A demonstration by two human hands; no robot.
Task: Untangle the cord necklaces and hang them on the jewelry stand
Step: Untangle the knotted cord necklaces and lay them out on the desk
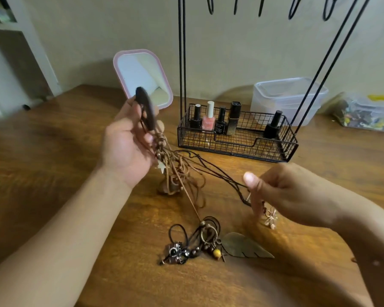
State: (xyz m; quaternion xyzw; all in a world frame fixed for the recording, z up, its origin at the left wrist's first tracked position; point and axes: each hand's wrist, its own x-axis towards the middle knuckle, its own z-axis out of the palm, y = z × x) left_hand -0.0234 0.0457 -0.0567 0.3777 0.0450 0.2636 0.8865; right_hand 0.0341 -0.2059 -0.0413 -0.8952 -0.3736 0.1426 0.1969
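the left hand (129,147) is raised above the desk (53,165), palm turned toward the camera, its fingers (152,138) curled round a dark oval pendant (145,111) and the bunched top of a tangle of brown cords (175,169). the pendant stands up past the fingertips, and the tangle hangs down from below them to the desk, where a blurred brown pendant (164,187) lies at its foot.

the right hand (282,191) is lower and to the right, its thumb (251,178) and fingers pinching a thin black cord (213,165) that runs taut from the tangle under the left fingers across to the thumb. just below the right fingers a small copper-coloured flower charm (271,218) dangles.

on the desk, nearer the camera than both sets of fingers, lies a second heap of necklaces (200,240): black cord loops, a metal ring, wooden beads, a yellow bead (217,253), a little camera charm (175,251) and a flat bronze leaf pendant (244,247). one thin brown cord runs from the left-hand tangle down to this heap.

beyond the fingers stands the black wire jewelry stand (182,63), hooks along its top, its basket base (235,147) holding nail polish bottles (208,120). behind the left fingers leans a pink-framed mirror (142,74); far beyond the right fingers sits a clear plastic box (284,96).
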